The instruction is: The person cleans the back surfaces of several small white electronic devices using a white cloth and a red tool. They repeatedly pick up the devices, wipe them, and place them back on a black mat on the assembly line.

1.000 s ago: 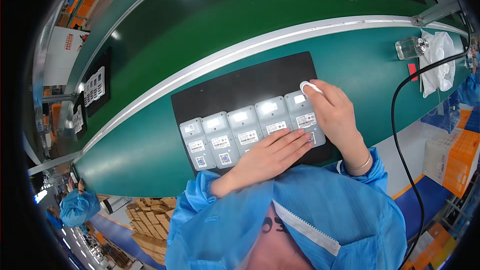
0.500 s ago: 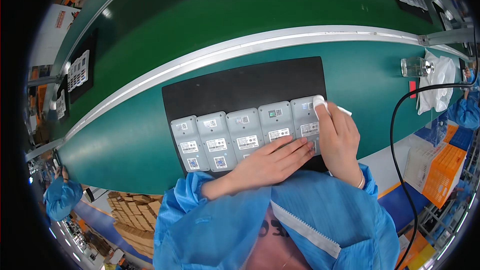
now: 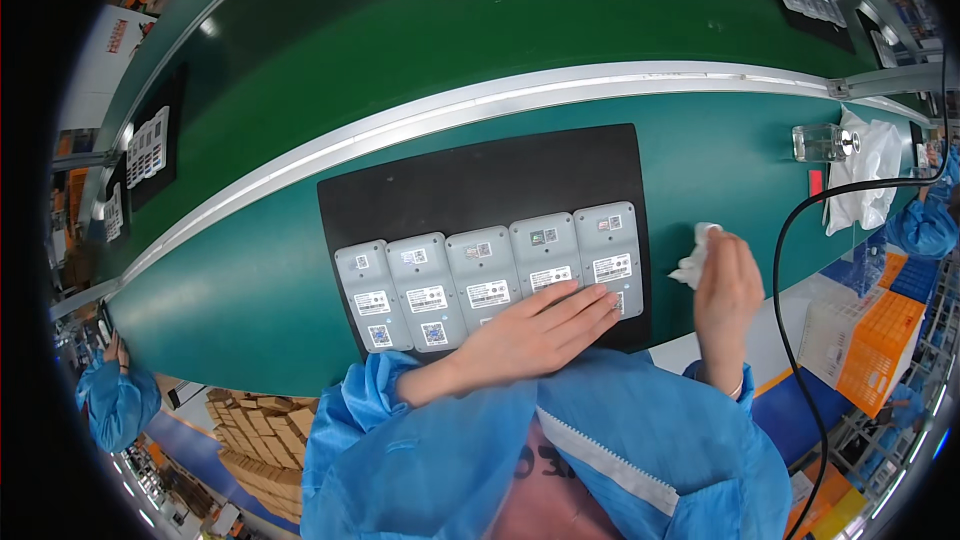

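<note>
Several grey plastic devices lie side by side on a black mat, their labelled backs facing up. My left hand rests flat across the lower part of the right-hand devices, fingers extended and side by side, hiding some of their labels. To the right of the mat, my right hand is closed on a crumpled white cloth, which hangs out on the left side of the fingers. The rightmost device has its upper part uncovered.
On the right of the green bench stand a clear glass bottle, a white plastic bag and a small red piece. A black cable loops down nearby. Beyond a metal rail runs a green conveyor with device-laden mats.
My right hand has moved off the rightmost device to the right with the white cloth, past the mat's edge. The left hand stays on the devices.
</note>
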A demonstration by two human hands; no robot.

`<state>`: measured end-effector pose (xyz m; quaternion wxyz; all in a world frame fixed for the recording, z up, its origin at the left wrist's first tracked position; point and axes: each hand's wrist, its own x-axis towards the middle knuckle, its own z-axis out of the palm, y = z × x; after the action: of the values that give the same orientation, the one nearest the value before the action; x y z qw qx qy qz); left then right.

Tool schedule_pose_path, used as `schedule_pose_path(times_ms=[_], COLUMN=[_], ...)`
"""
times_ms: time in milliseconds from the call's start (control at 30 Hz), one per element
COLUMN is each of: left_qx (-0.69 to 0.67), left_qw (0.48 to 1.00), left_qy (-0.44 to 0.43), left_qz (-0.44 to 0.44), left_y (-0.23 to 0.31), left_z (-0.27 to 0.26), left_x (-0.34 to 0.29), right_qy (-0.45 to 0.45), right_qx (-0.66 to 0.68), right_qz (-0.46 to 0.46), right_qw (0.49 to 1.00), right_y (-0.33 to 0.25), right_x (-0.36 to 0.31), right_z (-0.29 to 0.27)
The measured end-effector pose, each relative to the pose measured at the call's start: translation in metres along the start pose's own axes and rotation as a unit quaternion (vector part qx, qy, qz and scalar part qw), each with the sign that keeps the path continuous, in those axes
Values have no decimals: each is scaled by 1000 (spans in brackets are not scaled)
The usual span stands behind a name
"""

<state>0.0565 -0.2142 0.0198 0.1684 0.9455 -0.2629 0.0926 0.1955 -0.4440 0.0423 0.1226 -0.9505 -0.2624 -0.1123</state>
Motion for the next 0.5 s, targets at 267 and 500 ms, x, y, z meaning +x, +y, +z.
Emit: schedule_pose_path(times_ms=[267,500], left_qx=[15,-17], left_qw=[999,998], left_qy=[-43,-54], left_qz=[5,-18], left_y=[0,2], left_z=[-9,-10], left_x=[6,10], right_qy=[-9,114], right_qx=[-31,-164], right_qz=[102,276], right_qw=[994,940], right_y=[51,175], right_x=[10,54], right_z=[-20,-8])
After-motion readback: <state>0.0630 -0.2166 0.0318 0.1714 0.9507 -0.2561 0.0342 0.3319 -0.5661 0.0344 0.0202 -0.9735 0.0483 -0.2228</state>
